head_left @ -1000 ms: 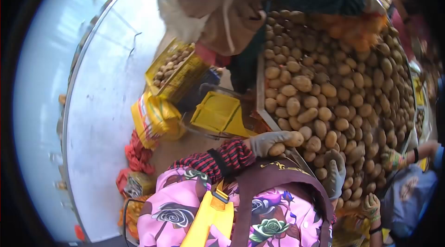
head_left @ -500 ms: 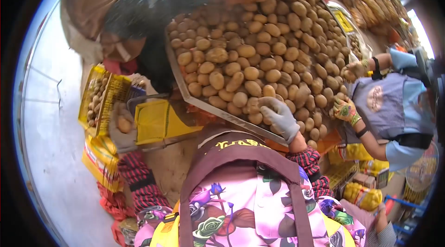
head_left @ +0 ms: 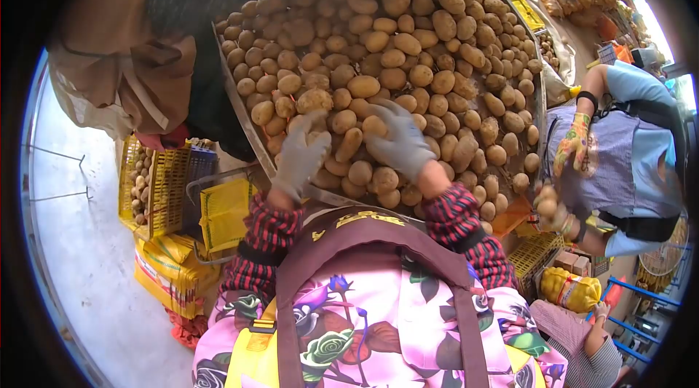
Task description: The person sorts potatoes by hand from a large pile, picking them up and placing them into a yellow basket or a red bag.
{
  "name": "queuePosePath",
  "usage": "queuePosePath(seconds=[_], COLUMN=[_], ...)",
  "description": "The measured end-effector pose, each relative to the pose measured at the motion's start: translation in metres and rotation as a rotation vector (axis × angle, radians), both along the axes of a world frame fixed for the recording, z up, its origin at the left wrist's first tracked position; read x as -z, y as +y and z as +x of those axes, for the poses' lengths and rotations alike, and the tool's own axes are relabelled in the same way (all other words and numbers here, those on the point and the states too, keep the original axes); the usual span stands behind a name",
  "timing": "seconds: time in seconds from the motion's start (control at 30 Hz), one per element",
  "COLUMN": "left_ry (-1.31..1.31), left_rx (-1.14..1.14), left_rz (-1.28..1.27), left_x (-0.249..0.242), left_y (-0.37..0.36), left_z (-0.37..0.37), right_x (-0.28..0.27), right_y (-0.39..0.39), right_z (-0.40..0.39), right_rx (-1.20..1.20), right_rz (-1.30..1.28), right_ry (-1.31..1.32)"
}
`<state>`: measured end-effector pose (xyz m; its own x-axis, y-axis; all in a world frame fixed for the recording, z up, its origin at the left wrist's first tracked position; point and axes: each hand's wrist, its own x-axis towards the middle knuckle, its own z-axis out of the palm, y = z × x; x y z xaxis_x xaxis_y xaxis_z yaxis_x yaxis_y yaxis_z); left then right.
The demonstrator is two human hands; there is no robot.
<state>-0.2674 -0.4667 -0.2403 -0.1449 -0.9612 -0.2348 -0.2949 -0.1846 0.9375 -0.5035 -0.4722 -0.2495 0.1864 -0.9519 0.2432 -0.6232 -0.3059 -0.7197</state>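
Note:
Many brown potatoes (head_left: 408,46) cover a metal-edged sorting table (head_left: 244,115). My left hand (head_left: 301,155), in a grey-white glove, is over the near left edge of the pile, its fingers apart and nothing seen in it. To its right, my right hand (head_left: 400,139), gloved alike, reaches onto the potatoes with its fingers curled around one potato (head_left: 374,127). Both sleeves are red and black checked. A larger, rough potato (head_left: 314,101) lies just beyond my left hand.
A co-worker (head_left: 619,148) in patterned gloves stands at the right, holding potatoes. Another person (head_left: 124,46) leans in at the upper left. Yellow crates (head_left: 169,191), a yellow scoop-like container (head_left: 224,215) and stacked yellow bags (head_left: 171,271) are at the lower left.
My left hand has come up from beside the yellow container at the left to the potatoes. My right hand has moved left. The co-worker's hands have drawn back from the pile.

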Motion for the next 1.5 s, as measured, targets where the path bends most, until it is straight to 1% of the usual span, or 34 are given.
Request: queuePosePath(seconds=[0.03,0.07,0.1,0.13,0.17,0.23,0.27,0.3,0.33,0.4,0.43,0.5,0.53,0.57,0.63,0.67,0.73,0.77,0.8,0.83,0.9,0.93,1.0,1.03,1.1,1.13,1.17,1.2,1.23,1.3,1.33,1.4,1.47,1.5], left_ry=[-0.199,-0.199,-0.321,-0.443,-0.442,-0.605,-0.630,-0.470,-0.309,0.087,0.085,0.117,0.318,0.322,0.590,0.595,0.343,0.215,-0.018,-0.018,-0.296,-0.297,-0.566,-0.556,-0.700,-0.768,-0.764,-0.894,-1.025,-0.992,-0.913,-0.845,-0.676,-0.674], left_rx=[-0.081,-0.088,-0.016,0.062,0.068,0.190,0.303,0.369,0.437,0.565,0.571,0.501,0.437,0.448,0.231,0.231,0.203,0.188,0.182,0.177,0.346,0.348,0.296,0.300,0.416,0.467,0.479,0.492,0.497,0.487,0.520,0.568,0.563,0.573], left_rz=[-0.211,-0.209,-0.303,-0.402,-0.405,-0.325,-0.307,-0.195,-0.079,0.246,0.255,0.388,0.573,0.577,0.486,0.485,0.295,0.206,-0.143,-0.138,-0.016,-0.026,-0.555,-0.554,-0.282,-0.251,-0.242,-0.205,-0.178,-0.198,-0.210,-0.235,-0.504,-0.519], left_x=[0.004,-0.006,-0.016,-0.022,-0.014,0.007,0.003,0.001,0.000,-0.004,-0.006,-0.010,-0.020,-0.020,-0.017,-0.015,-0.008,-0.002,0.018,0.009,-0.025,-0.015,0.017,0.011,-0.007,-0.007,-0.001,0.007,0.011,0.005,-0.007,-0.012,-0.003,-0.008], left_y=[-0.014,-0.026,-0.042,-0.054,-0.062,-0.075,-0.078,-0.079,-0.078,-0.062,-0.056,-0.057,-0.065,-0.072,-0.084,-0.092,-0.114,-0.123,-0.135,-0.149,-0.177,-0.185,-0.201,-0.207,-0.223,-0.228,-0.229,-0.231,-0.234,-0.231,-0.230,-0.225,-0.213,-0.205], left_z=[0.001,0.001,0.002,0.003,0.007,0.015,0.016,0.012,0.004,-0.025,-0.036,-0.052,-0.055,-0.055,-0.050,-0.051,-0.053,-0.056,-0.065,-0.077,-0.101,-0.109,-0.126,-0.129,-0.136,-0.143,-0.150,-0.160,-0.168,-0.159,-0.147,-0.122,-0.099,-0.093], right_x=[0.007,0.014,0.021,0.028,0.025,0.016,0.015,0.018,0.017,0.005,0.002,-0.001,0.000,0.003,0.003,-0.004,-0.023,-0.018,-0.010,-0.001,0.025,0.032,0.033,0.030,0.022,0.015,0.007,0.004,0.004,0.005,0.006,0.007,0.009,0.008], right_y=[-0.007,-0.010,-0.015,-0.015,-0.018,-0.037,-0.052,-0.064,-0.081,-0.115,-0.127,-0.149,-0.152,-0.151,-0.158,-0.165,-0.174,-0.181,-0.193,-0.200,-0.193,-0.189,-0.159,-0.141,-0.122,-0.129,-0.141,-0.154,-0.172,-0.209,-0.223,-0.243,-0.245,-0.245], right_z=[0.011,0.020,0.022,0.015,0.001,-0.035,-0.052,-0.064,-0.063,-0.056,-0.047,-0.033,-0.036,-0.039,-0.049,-0.061,-0.063,-0.059,-0.056,-0.053,-0.045,-0.042,-0.036,-0.037,-0.042,-0.051,-0.063,-0.074,-0.079,-0.081,-0.075,-0.061,-0.064,-0.067], right_rx=[-0.005,-0.085,-0.161,-0.161,-0.155,-0.006,0.074,0.159,0.164,0.171,0.177,0.242,0.250,0.253,0.257,0.227,0.204,0.203,0.224,0.242,0.299,0.361,0.254,0.258,0.151,0.153,0.147,0.143,0.151,0.344,0.354,0.358,0.366,0.361], right_rz=[0.006,-0.009,-0.018,-0.106,-0.107,0.451,0.426,0.415,0.429,0.068,0.076,0.290,0.293,0.291,0.292,0.331,0.331,0.338,0.144,-0.057,-0.077,-0.105,-0.211,-0.208,-0.190,-0.186,0.074,0.328,0.327,-0.068,-0.074,0.123,0.168,0.211], right_ry=[0.000,0.117,0.235,0.210,0.211,0.302,0.297,0.285,0.281,0.057,0.053,0.401,0.401,0.394,0.396,0.364,0.287,0.287,0.359,0.427,0.392,0.358,0.473,0.482,0.366,0.371,0.254,0.132,0.134,0.203,0.198,0.612,0.586,0.570])
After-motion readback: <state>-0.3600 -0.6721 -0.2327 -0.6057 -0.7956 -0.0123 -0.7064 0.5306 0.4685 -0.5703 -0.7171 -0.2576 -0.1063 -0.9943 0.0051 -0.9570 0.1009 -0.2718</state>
